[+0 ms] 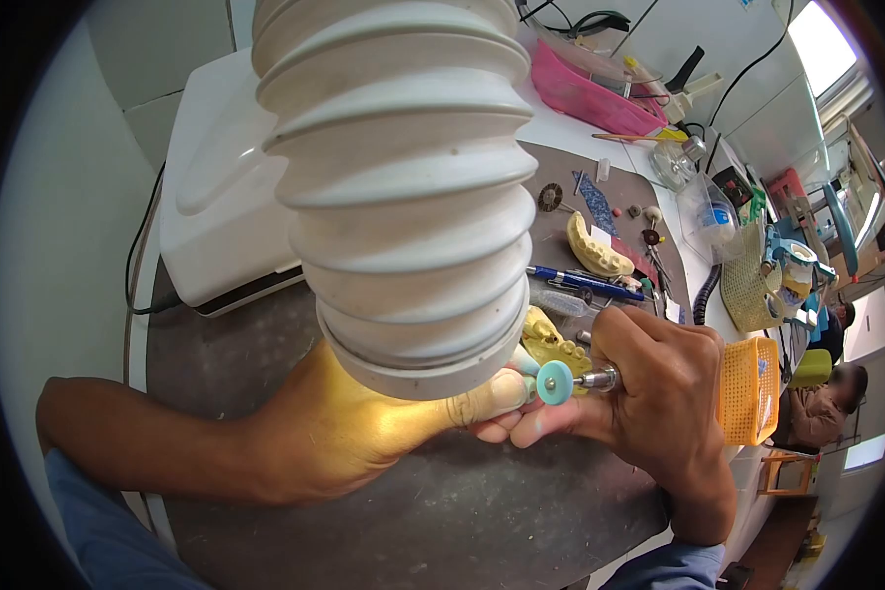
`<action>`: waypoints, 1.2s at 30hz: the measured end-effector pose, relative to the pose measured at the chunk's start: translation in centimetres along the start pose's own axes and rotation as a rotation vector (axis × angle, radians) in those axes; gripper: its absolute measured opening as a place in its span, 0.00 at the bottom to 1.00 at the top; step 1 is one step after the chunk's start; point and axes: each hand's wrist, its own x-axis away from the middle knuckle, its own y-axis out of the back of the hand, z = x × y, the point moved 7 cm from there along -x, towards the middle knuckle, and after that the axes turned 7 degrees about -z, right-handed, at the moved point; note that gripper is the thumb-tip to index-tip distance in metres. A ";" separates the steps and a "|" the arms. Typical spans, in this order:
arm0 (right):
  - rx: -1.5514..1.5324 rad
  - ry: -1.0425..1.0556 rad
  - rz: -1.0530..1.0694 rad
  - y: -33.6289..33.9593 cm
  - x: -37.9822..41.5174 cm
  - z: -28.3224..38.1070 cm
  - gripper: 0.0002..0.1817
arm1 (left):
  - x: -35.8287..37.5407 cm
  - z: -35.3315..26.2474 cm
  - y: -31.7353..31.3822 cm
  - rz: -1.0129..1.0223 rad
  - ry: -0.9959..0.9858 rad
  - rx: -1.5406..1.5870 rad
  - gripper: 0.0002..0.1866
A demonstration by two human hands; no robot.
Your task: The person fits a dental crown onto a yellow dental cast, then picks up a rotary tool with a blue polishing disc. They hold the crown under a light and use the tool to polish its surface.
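Note:
My right hand [659, 388] is closed around a rotary handpiece [602, 379] with a metal nose. A turquoise polishing wheel [555, 383] is fitted at its tip and faces left. My left hand [364, 428] pinches something small between thumb and fingers, right beside the wheel. Only a bit of pale, greenish surface shows there, so I cannot make out what it is. The fingertips of both hands meet just under the wheel. Behind them lies a yellow dental cast [553, 340], partly covered by my hands and the hose.
A white ribbed suction hose [408, 197] hangs over my left hand. Around stand a white machine housing [226, 177], a cream dental cast [598, 248], blue pens [590, 282], an orange basket [749, 393] and a pink tray [585, 96]. A person [821, 408] sits in the right background.

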 end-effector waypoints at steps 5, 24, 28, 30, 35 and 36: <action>-0.001 0.038 -0.021 0.0 0.0 0.3 0.38 | 0.0 -0.2 -0.1 0.003 0.005 -0.032 0.09; -0.030 -0.007 -0.005 0.0 0.0 0.4 0.39 | 0.1 -0.4 -0.3 -0.001 0.014 -0.032 0.10; -0.017 0.036 -0.021 0.1 0.0 0.5 0.38 | 0.0 -0.5 -0.4 0.009 0.029 -0.010 0.10; 0.009 0.061 -0.025 0.0 -0.1 0.4 0.37 | 0.0 -0.4 -0.3 0.005 0.034 -0.013 0.10; -0.034 0.086 -0.080 -0.2 -0.1 0.6 0.36 | 0.0 -0.5 -0.3 0.004 0.003 0.025 0.11; -0.033 0.086 -0.081 0.0 -0.1 0.6 0.36 | 0.0 -0.4 -0.4 0.004 0.002 0.024 0.11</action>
